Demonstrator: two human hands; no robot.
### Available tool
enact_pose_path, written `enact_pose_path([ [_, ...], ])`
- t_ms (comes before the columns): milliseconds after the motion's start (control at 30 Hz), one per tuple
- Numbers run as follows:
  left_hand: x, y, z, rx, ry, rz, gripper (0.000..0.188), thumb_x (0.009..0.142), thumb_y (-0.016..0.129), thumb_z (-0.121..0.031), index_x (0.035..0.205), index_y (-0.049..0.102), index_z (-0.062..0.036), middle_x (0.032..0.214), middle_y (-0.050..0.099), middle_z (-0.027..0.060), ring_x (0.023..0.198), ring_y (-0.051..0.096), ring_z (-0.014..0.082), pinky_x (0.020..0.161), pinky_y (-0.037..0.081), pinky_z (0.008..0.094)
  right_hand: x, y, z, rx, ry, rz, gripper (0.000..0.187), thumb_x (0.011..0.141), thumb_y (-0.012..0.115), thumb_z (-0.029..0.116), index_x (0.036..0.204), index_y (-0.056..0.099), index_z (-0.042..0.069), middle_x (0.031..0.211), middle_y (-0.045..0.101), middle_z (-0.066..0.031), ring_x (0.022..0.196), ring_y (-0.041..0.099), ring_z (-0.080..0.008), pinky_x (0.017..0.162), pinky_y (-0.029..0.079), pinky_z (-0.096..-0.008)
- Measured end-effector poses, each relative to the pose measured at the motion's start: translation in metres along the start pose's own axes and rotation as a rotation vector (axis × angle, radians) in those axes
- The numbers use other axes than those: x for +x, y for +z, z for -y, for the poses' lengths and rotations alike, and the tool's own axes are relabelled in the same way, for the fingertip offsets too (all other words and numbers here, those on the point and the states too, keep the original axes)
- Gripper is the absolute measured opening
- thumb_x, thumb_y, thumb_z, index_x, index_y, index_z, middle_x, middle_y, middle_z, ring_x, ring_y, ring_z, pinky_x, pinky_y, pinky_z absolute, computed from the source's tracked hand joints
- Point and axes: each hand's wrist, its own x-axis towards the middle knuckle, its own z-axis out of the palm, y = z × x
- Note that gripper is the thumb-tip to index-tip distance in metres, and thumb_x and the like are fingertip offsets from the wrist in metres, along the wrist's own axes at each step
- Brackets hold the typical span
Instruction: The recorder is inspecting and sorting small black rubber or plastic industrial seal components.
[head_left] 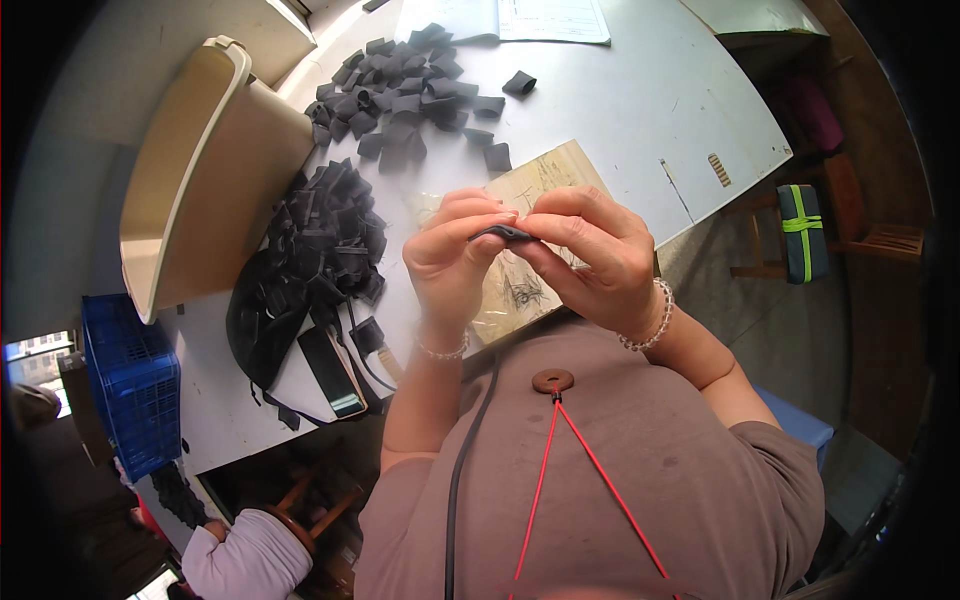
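Observation:
Over the front of the table, both hands meet on a small black fabric piece (503, 233), which looks folded. My left hand (455, 245) pinches its left part between thumb and fingers. At its right end, my right hand (598, 250) grips it with thumb and forefinger. Beneath the hands lies a pale wooden board (570, 165) with dark thread scraps on it. Beyond them spreads a pile of small black fabric loops (400, 95). A second heap of black pieces (335, 225) lies to the left, partly on a black bag or cloth (262, 320).
A beige plastic bin (215, 170) stands at the left of the white table (640, 110). A phone (330, 372) lies near the front left edge. An open notebook (550, 20) is at the back. Beside the table are a blue crate (130, 385) and another person's sleeve (250, 555).

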Motion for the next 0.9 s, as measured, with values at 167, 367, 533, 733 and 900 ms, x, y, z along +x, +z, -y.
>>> enact_pose_path([
  [167, -0.011, 0.009, 0.011, -0.146, -0.066, -0.049, 0.025, 0.084, 0.066, -0.019, 0.096, 0.067, 0.0017, 0.098, 0.064, 0.0115, 0.096, 0.056, 0.0208, 0.082, 0.045, 0.0296, -0.005, 0.0, -0.005, -0.044, -0.052, -0.033, 0.018, 0.068, 0.074, 0.005, 0.083, 0.063, 0.003, 0.076, 0.061, -0.006, 0.06, 0.059, -0.0166, 0.051, 0.047, -0.0265],
  [367, -0.007, 0.012, 0.01, -0.098, -0.069, 0.017, 0.025, 0.084, 0.066, -0.021, 0.097, 0.068, 0.001, 0.1, 0.063, 0.012, 0.095, 0.056, 0.0202, 0.082, 0.046, 0.0302, -0.013, -0.003, -0.011, -0.096, -0.077, -0.036, 0.017, 0.068, 0.073, 0.006, 0.081, 0.063, 0.002, 0.076, 0.062, -0.0055, 0.062, 0.06, -0.0178, 0.054, 0.048, -0.0273],
  [533, -0.007, 0.011, 0.01, -0.038, -0.044, 0.031, 0.023, 0.083, 0.067, -0.02, 0.095, 0.068, -0.001, 0.098, 0.064, 0.0108, 0.094, 0.056, 0.0203, 0.081, 0.046, 0.0295, -0.014, 0.0, -0.015, -0.073, -0.096, -0.045, 0.016, 0.069, 0.073, 0.007, 0.081, 0.064, 0.003, 0.076, 0.062, -0.0053, 0.062, 0.06, -0.0178, 0.054, 0.048, -0.0274],
  [733, -0.005, 0.016, 0.003, 0.13, 0.028, -0.026, 0.019, 0.078, 0.072, -0.016, 0.09, 0.069, -0.0023, 0.09, 0.064, 0.0068, 0.089, 0.055, 0.0193, 0.077, 0.045, 0.029, -0.019, -0.003, -0.017, -0.114, -0.101, -0.045, 0.015, 0.071, 0.073, 0.009, 0.083, 0.065, 0.004, 0.076, 0.061, -0.0044, 0.06, 0.059, -0.017, 0.053, 0.048, -0.0271],
  [900, -0.006, 0.01, 0.004, 0.181, 0.016, -0.037, 0.016, 0.076, 0.073, -0.013, 0.087, 0.068, -0.0029, 0.083, 0.062, 0.0046, 0.082, 0.053, 0.0175, 0.072, 0.043, 0.0283, -0.017, -0.002, -0.018, -0.11, -0.115, -0.024, 0.018, 0.071, 0.073, 0.011, 0.085, 0.066, 0.004, 0.076, 0.061, -0.004, 0.06, 0.058, -0.0162, 0.052, 0.047, -0.0264],
])
